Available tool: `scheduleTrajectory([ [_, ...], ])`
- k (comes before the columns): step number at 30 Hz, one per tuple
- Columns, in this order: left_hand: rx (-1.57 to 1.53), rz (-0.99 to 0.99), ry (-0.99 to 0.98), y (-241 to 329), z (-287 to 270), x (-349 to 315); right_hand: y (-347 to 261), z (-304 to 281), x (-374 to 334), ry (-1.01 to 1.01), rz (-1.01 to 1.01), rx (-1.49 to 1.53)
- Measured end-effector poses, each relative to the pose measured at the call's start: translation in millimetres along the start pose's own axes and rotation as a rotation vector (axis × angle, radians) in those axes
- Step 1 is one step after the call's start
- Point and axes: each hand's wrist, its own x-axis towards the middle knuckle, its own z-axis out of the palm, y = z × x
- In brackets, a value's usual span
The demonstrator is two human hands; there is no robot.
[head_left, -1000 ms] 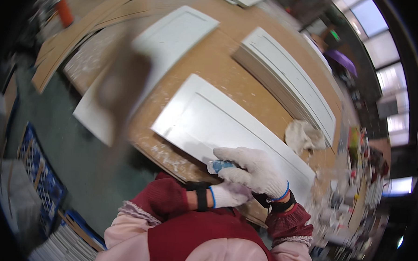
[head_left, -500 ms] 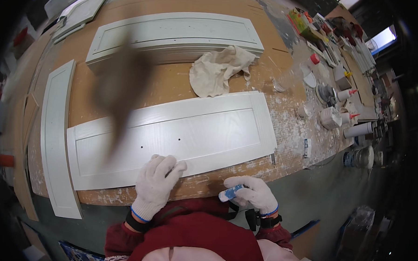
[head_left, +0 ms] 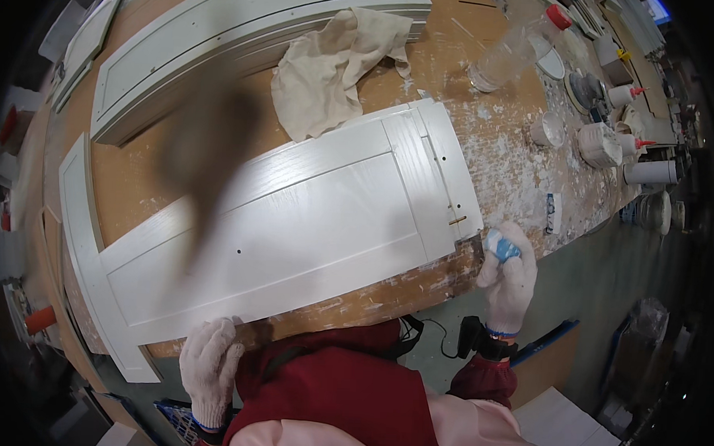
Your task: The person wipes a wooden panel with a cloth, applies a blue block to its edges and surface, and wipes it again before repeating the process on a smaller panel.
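A white framed panel (head_left: 310, 213) lies on the worktable, its left end over a narrow white board (head_left: 83, 203). From under its right end sticks another white panel (head_left: 449, 167), with small holes and a brass-coloured pin (head_left: 457, 221). My left hand (head_left: 210, 368), in a white knit glove, has its fingers bent over the near edge of the upper panel; its thumb is hidden. Just off the lower panel's right corner, my gloved right hand (head_left: 512, 282) is closed round a small blue-and-white block (head_left: 502, 247). A brown blur covers part of the upper panel.
Behind lie a stack of white panels (head_left: 246, 35) and a cream cloth (head_left: 331, 74). To the right stand a clear bottle with a red cap (head_left: 508, 54), a white cup (head_left: 547, 129), a white tub (head_left: 599, 144) and red-tipped glue bottles (head_left: 624, 94).
The upper panel has slid left, baring the end of the panel beneath. My left hand has moved left along the near edge. My right hand has moved right and forward with the blue-and-white block.
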Motion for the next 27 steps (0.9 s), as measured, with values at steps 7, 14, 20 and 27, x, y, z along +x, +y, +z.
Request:
scheduleTrajectory([
  [7,-0.086,-0.161,-0.006,12.8,4.3,-4.3,7.8,15.5,30.7,0.33,-0.02,-0.291],
  [14,-0.129,-0.265,-0.389,11.3,14.3,6.9,9.1,4.1,43.1,0.411,-0.121,-0.474],
  [20,-0.517,-0.669,-0.457,-12.3,12.9,-5.7,17.0,14.0,46.1,0.341,-0.122,-0.546],
  [27,-1.375,-0.798,-0.135,-52.1,25.9,-21.6,22.9,-20.5,43.2,0.274,-0.077,-0.738],
])
